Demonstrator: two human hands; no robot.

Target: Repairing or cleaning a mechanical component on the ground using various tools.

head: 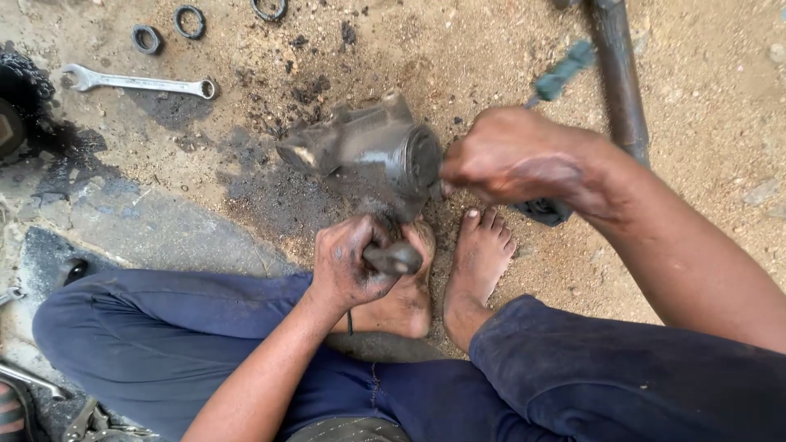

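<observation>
The ground (704, 98) is sandy soil w/ dark oil stains, esp. at the left and under the work; the person sits on it in dark blue trousers (164, 327), legs bent, both bare feet (479, 262) close together in the middle; a long dark metal bar (620, 74) lies at the top right, going behind the right forearm.

Between the feet and the stains stands the grey metal housing (368, 147), greasy, approx. cylinder shape w/ a round end face to the right and a spout-like part to the left; it rests on the ground just above the toes.

The right hand (512, 155) is at the round end of the housing, touching it; its fingers are curled inward, closed on sth. small at the face, I cannot tell what; a blue-green handle (563, 75) shows above this hand. The left hand (348, 262) is lower, just above the left foot; its fingers are wrapped tight around a short dark metal rod (395, 258), whose end points to the right.

Smaller things, well apart at top left: a silver wrench (139, 82) lying flat; three dark rings (191, 21) near the upper edge.
</observation>
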